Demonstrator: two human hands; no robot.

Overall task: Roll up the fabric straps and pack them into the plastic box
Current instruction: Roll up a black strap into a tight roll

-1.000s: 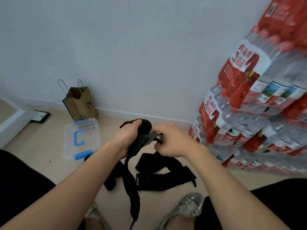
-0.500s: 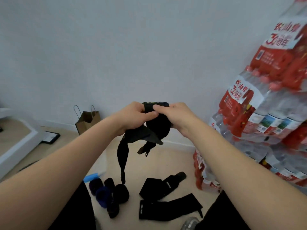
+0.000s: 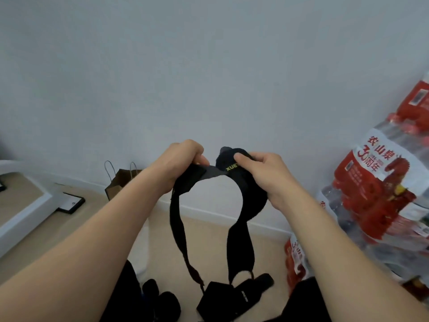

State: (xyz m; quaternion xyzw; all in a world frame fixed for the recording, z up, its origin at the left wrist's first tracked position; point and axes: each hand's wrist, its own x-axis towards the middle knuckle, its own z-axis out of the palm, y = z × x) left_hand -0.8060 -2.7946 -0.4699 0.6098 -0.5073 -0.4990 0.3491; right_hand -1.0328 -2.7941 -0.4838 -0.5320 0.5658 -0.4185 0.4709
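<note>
- left hand (image 3: 183, 163) pinches the strap (image 3: 176, 219) end taut so it feeds straight
- right hand (image 3: 262, 175) is clamped around the roll (image 3: 232, 166), probably keeping it tight

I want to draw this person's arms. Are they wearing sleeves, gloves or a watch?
No. The left hand and right hand are bare: no gloves, and no rings that I can see. The left forearm and right forearm are bare too, with no sleeve, watch or bracelet in view.

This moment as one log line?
rolling strap | left hand pinches strap | right hand grips roll | more straps on floor
</note>
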